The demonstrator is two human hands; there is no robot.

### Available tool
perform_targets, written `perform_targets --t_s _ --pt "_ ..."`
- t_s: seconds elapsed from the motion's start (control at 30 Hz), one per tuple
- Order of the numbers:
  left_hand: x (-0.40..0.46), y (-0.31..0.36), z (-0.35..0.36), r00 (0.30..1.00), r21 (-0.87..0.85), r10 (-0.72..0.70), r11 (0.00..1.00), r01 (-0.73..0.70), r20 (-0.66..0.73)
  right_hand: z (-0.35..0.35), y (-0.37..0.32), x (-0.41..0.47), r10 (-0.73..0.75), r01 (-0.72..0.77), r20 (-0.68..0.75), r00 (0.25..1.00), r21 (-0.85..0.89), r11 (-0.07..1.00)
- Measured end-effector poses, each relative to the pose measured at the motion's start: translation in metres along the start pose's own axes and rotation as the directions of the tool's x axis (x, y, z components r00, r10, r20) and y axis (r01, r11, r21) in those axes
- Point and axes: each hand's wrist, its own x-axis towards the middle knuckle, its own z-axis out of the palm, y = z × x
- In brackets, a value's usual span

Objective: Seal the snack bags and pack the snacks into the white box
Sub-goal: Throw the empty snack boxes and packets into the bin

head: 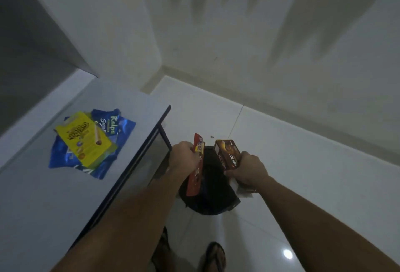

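Head view: the camera looks down at two bare arms that reach out over a white tile floor (303,174).
Left hand: the left hand (184,158) is in the middle of the frame, with its fingers curled round a red snack pack (195,174).
Red snack pack: it is long and thin, it stands almost on end, and its top pokes up above the hand.
Right hand: the right hand (249,171) is just right of the middle, with its fingers wrapped round a brown snack box (228,153).
Brown snack box: the word "nextar" shows on its side, and it tilts up and to the left above the hand.
Black bag: a black bag (213,193) sits on the floor under and between the two hands.
Table: a pale table (43,206) fills the lower left of the frame.
Blue snack bags: blue snack bags (121,128) lie flat on the table in the left middle of the frame.
Yellow snack box: a yellow snack box (84,137) lies on top of the blue bags.
Feet: a foot in a sandal (215,256) shows at the bottom middle.
White box: I cannot tell where it is.
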Motion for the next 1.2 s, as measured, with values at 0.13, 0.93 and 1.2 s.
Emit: perform_targets --t_s 0.13,0.93,1.2 --pt "0.015 -0.009 0.024 0.999 0.005 -0.028 1.0 0.028 0.035 0.027 0.012 0.019 0.007 -0.008 0.023 1.0 0.053 0.999" --pt "-0.014 -0.008 -0.181 0.998 0.143 0.014 0.989 -0.022 0.061 -0.073 -0.169 -0.043 -0.375 0.377 0.033 0.926 -0.086 0.922" --pt "-0.014 -0.089 -0.253 0.987 0.066 -0.076 0.994 0.087 -0.144 -0.029 -0.274 -0.055 -0.474 0.48 0.079 0.877 -0.104 0.871"
